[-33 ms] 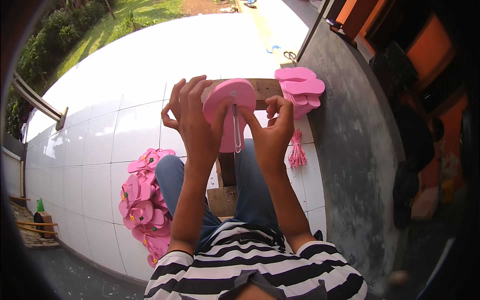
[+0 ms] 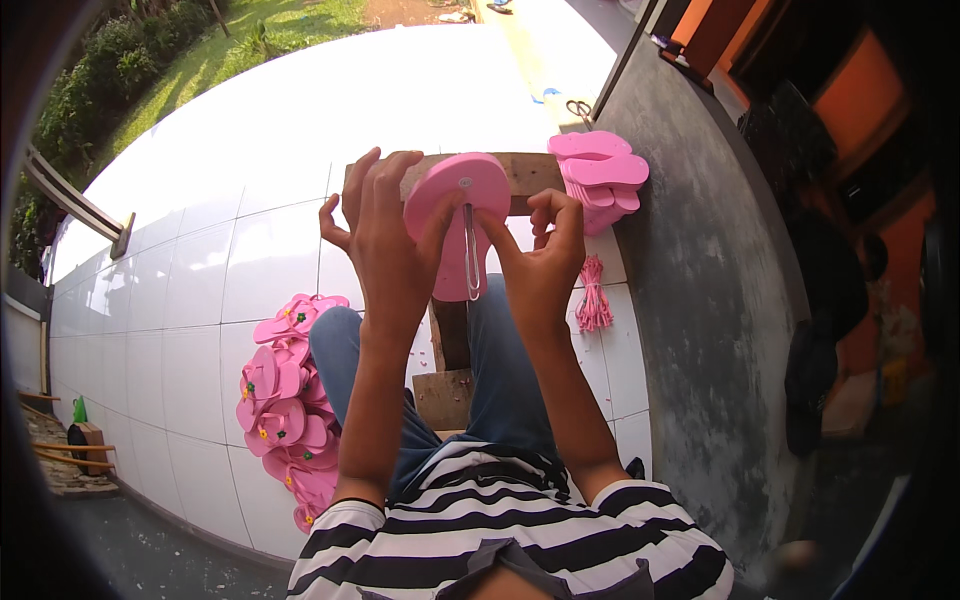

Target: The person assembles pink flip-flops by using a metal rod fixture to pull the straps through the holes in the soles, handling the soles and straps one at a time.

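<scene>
A pink flip-flop sole (image 2: 483,172) is tilted up between my hands, above the wooden stand. Against its face lies a slim metal tool (image 2: 472,265) with two long prongs joined at the lower end. My left hand (image 2: 388,245) grips the sole's left side, its thumb at the tool's upper end and several other fingers raised and spread. From the other side my right hand (image 2: 545,255) presses its thumb beside the tool's upper end, with its fingers curled. Fingers behind the sole are hidden. A small pale round spot shows above the tool.
At the left, finished pink flip-flops (image 2: 283,422) with small flower decorations lie heaped on white tiles. Pink soles (image 2: 612,172) are stacked at the right. Nearby are a bundle of pink straps (image 2: 594,300) and scissors (image 2: 579,110). The wooden stand (image 2: 535,175) rises between my knees.
</scene>
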Available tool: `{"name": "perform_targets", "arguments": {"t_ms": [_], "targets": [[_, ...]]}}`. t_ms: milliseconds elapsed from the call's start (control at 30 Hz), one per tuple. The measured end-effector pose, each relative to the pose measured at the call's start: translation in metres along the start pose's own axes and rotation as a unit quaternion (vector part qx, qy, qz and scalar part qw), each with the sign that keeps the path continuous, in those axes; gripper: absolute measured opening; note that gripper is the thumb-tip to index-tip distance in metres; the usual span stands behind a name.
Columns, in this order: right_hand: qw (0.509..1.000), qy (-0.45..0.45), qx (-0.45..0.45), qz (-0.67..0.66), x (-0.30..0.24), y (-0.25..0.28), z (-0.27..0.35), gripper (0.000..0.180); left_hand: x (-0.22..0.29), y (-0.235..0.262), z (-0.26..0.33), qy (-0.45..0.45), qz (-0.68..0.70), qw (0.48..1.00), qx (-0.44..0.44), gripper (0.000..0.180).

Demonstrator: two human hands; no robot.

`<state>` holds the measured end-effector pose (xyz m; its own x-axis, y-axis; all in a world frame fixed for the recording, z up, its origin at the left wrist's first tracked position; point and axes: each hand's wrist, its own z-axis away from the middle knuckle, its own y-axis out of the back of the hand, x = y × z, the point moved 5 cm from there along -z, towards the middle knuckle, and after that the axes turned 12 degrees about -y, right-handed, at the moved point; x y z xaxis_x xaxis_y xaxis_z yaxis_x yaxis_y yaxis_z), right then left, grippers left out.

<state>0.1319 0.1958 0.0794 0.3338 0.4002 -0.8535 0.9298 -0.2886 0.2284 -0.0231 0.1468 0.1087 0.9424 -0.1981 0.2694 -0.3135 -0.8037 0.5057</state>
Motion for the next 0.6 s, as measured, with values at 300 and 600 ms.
{"name": "perform_targets", "arguments": {"t_ms": [300,600], "targets": [[0.968,-0.243,0.048,-0.047,0.232,0.008,-0.007,0.025,-0.019,-0.007,-0.056,-0.122,0.141,0.920,-0.344,0.060],[0.825,-0.553,0.015,-0.121,0.415,-0.018,-0.125,0.046,-0.024,-0.021,-0.054,-0.134,0.184,0.909,-0.348,0.054]]}}
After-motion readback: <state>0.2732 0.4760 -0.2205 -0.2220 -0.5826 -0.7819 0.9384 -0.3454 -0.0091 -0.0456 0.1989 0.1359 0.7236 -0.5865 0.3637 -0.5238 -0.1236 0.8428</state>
